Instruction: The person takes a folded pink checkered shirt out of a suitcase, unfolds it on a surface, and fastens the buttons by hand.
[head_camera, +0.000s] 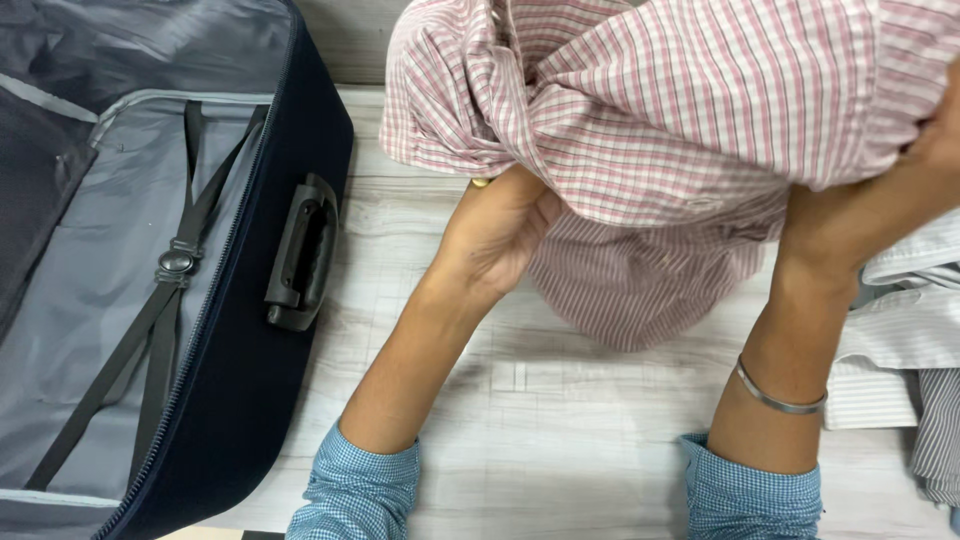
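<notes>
Left hand (497, 235) and right hand (900, 200) each grip the pink checked shirt (680, 110) beside the open navy suitcase (240, 380)

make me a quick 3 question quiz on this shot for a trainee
1. True or false: the dark blue suitcase lies open, its grey lining showing.
2. What do both hands grip? A) a towel B) the pink checked shirt C) a shoe
3. The right wrist wears a thin metal ______.

Key
1. True; its crossed straps are buckled over an empty lining.
2. B; the left hand and right hand hold it above the pale wood-look surface.
3. bangle
</notes>
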